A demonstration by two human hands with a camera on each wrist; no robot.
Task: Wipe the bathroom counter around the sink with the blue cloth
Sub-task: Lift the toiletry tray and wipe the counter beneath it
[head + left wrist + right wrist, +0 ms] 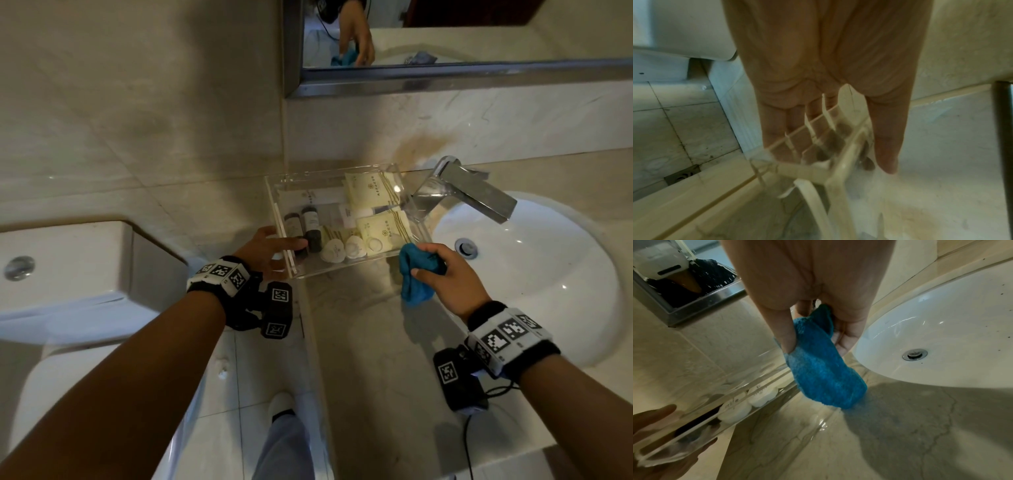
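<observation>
The blue cloth (416,274) is held bunched in the right hand (445,279), with thumb and fingers curled round its upper part; its free end hangs down and, in the right wrist view, appears to meet the table (363,342) just left of the sink (548,274), although actual contact cannot be confirmed. A clear acrylic tray (291,253) of toiletries is gripped at its near left corner by the left hand (270,251), the thumb being laid over the rim and the fingers placed beneath the base, as seen through the plastic in the left wrist view. The tray appears to be raised off the table at that end, overhanging the table's left edge; whether its far end rests on the surface cannot be determined. Small bottles (306,228), sachets (373,192) and round white caps (342,248) are contained in it. The tap (476,192) stands at the table's back edge behind the sink. By judgement, the task is at an early to middle stage: the strip between tray and sink is being addressed, and the area under the tray is being exposed for wiping. No clear wet track is visible, so the wiped extent cannot be stated. The table's front edge, the back edge round the tap and the far side of the sink are presumed outstanding.
</observation>
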